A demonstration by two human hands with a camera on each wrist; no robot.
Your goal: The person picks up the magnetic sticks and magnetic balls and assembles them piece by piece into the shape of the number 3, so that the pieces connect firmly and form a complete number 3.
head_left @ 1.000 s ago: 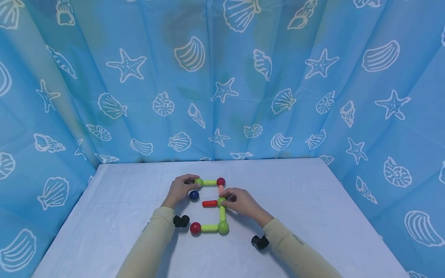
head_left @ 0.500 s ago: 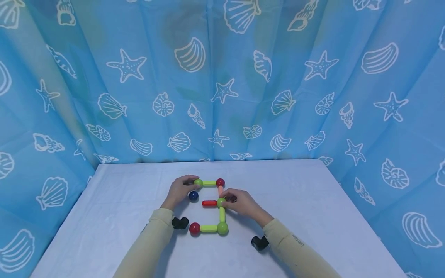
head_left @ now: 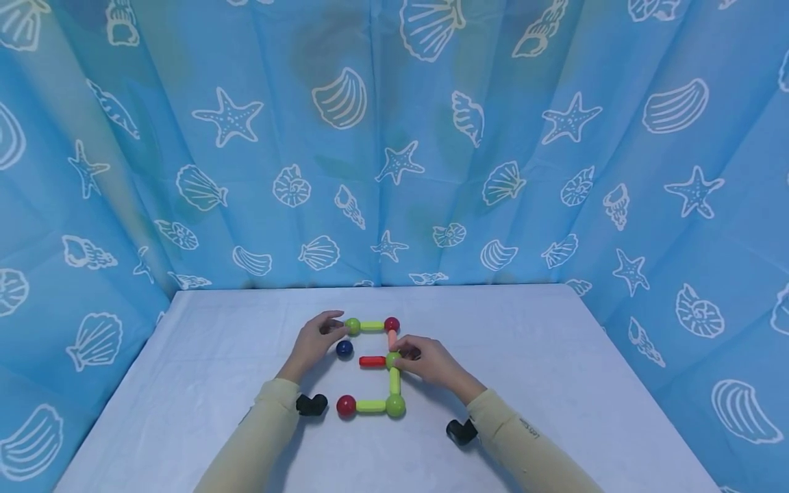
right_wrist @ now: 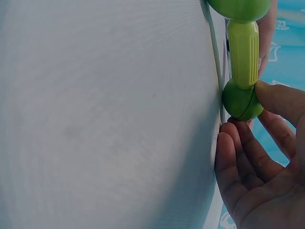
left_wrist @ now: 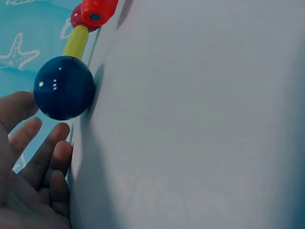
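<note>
Coloured balls and rods lie joined in an S-like chain on the table. My right hand point(head_left: 431, 359) pinches the middle green ball point(head_left: 392, 361), which the right wrist view also shows between thumb and fingers. From that ball a red rod point(head_left: 372, 361) points left, a pink rod point(head_left: 392, 339) runs to the far red ball point(head_left: 392, 324), and a yellow-green rod point(head_left: 395, 381) runs to the near green ball point(head_left: 396, 405). At the far left end sits another green ball point(head_left: 353, 326); my left hand point(head_left: 314, 342) is beside it, fingers spread and holding nothing. A dark blue ball point(left_wrist: 64, 88) lies near that hand.
A near red ball point(head_left: 346, 406) ends the chain's front row, joined by a yellow-green rod point(head_left: 371, 406). White cloth covers the table point(head_left: 524, 342). A blue shell-print curtain point(head_left: 394, 205) stands behind and at both sides. Black wrist devices show at both sleeves.
My left hand has let go of the far left green ball and drawn back slightly to the left. The right hand keeps its pinch, and the chain looks unchanged.
</note>
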